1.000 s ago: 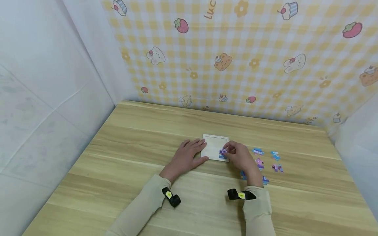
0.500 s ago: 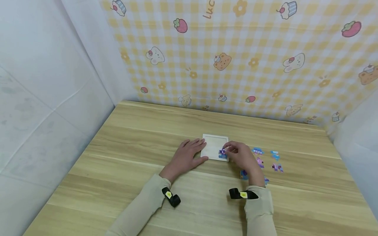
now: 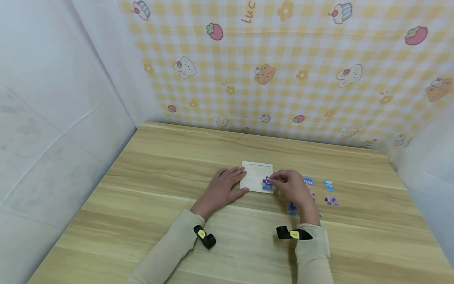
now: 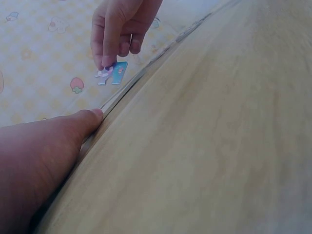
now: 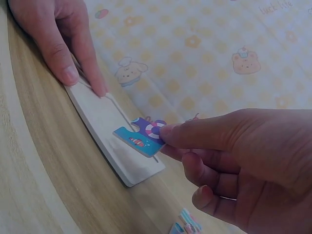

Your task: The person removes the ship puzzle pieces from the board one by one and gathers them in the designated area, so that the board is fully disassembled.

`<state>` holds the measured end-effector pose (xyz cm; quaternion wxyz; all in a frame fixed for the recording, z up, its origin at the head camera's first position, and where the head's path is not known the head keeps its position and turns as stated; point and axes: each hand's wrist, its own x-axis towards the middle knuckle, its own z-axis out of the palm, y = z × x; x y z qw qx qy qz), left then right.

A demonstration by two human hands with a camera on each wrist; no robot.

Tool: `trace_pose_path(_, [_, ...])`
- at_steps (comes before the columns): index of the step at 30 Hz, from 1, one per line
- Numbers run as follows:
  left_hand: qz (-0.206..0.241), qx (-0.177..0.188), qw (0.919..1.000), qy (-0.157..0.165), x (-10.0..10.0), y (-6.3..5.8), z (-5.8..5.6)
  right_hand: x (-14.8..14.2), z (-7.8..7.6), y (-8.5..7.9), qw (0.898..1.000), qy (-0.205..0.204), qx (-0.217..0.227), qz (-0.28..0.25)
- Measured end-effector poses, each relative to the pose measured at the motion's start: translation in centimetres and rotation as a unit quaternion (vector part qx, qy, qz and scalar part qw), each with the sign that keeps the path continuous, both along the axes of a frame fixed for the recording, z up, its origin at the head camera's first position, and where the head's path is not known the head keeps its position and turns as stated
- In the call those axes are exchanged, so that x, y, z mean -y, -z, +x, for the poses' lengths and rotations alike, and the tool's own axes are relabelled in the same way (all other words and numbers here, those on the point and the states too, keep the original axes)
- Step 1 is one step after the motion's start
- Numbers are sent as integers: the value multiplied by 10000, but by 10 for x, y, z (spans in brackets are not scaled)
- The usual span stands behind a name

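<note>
A jigsaw puzzle piece, blue and purple with a clownfish and a lifebuoy, is pinched between thumb and forefinger of my right hand. It is held tilted over the lower right corner of a shallow white puzzle tray. In the left wrist view the same piece shows beneath the right fingertips. My left hand lies spread on the table, its fingertips and thumb on the tray's left edge.
To the right, several loose puzzle pieces lie on the wooden table: a blue one, a purple-pink one and another near the right wrist, whose forearm partly covers others. A checked cloth hangs behind.
My right wrist has swung slightly right and its fingers cover less of the puzzle piece, which remains over the same corner. The left hand stays put on the tray's edge.
</note>
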<state>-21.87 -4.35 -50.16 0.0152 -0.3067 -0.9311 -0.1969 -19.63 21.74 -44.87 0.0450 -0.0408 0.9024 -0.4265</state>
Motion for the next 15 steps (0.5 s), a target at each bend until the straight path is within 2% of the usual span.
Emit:
trace_pose_path(8, [84,55,9999,59,1,-1,-2,-5,9,-7,9999,74,104,65])
trace_pose_path(15, [136,19,9999,91,3,2,-8,-30,21,-9,9997,24,-131,195])
